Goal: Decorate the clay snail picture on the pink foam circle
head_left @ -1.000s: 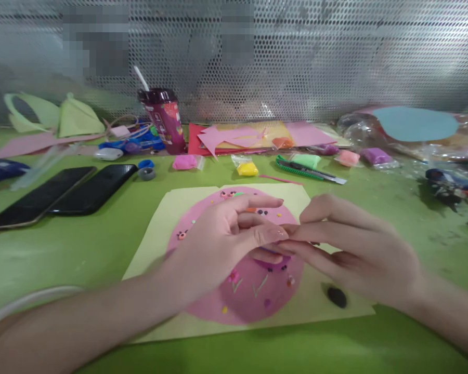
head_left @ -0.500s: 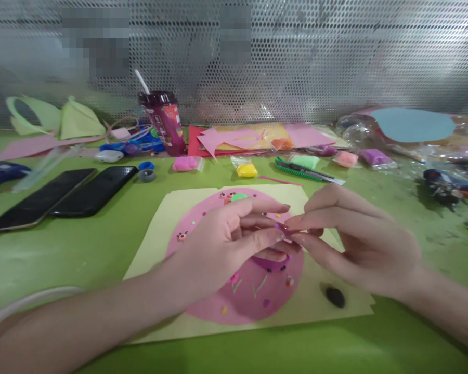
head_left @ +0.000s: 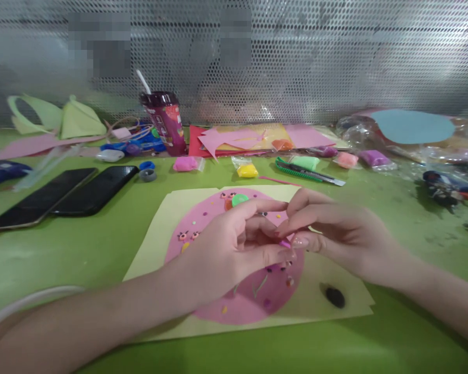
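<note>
My left hand (head_left: 234, 239) and my right hand (head_left: 331, 234) meet above a pink paper circle (head_left: 214, 291) on a pale yellow sheet (head_left: 148, 259). Between their fingertips shows a small piece of pinkish-purple clay (head_left: 284, 243), mostly hidden by the fingers. The right thumb and forefinger pinch at it, while the left thumb and curled fingers close around it from the other side. Little clay figures with dark eyes, a green clay disc (head_left: 240, 200) and coloured dots sit on the circle. A black lump (head_left: 335, 297) lies on the sheet's right part.
Behind the sheet are packets of pink clay (head_left: 185, 164) and yellow clay (head_left: 246, 169), plus a green box cutter (head_left: 310, 171). Two black phones (head_left: 95, 189) lie left. A purple drink cup (head_left: 166, 124) with a straw stands before the perforated metal panel (head_left: 296, 62).
My right hand has shifted slightly left and its fingers have bent more around the clay. The left fingers have curled inward, and more of the green disc shows.
</note>
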`<state>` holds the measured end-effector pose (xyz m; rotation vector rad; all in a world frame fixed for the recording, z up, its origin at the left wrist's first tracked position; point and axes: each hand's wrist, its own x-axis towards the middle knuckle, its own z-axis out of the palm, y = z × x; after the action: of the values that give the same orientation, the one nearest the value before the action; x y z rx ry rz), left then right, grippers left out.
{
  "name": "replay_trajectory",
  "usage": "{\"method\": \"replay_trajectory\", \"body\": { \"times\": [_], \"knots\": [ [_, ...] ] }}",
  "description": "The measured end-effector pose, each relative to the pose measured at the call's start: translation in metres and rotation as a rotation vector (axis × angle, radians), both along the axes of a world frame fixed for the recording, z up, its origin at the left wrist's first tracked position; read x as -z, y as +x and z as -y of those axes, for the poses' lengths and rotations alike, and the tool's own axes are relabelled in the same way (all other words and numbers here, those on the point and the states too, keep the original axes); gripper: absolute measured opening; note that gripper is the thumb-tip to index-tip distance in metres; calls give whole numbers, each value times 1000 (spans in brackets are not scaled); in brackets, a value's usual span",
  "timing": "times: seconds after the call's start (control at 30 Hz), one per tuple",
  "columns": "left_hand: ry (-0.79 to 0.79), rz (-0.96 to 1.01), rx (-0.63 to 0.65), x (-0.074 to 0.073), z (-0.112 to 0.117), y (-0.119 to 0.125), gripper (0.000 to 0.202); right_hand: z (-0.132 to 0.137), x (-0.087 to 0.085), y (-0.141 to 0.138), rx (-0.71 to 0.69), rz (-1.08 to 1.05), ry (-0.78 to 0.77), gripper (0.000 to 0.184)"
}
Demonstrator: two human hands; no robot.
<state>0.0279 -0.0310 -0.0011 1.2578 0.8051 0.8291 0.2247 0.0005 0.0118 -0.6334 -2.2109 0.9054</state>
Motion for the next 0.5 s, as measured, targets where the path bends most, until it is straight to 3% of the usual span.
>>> {"method": "replay_trajectory", "body": {
  "times": [0.5],
  "knots": [
    [53,-57,22,5,3,0,46,3,-2,-3,-13,53,-114,10]
  ]
}}
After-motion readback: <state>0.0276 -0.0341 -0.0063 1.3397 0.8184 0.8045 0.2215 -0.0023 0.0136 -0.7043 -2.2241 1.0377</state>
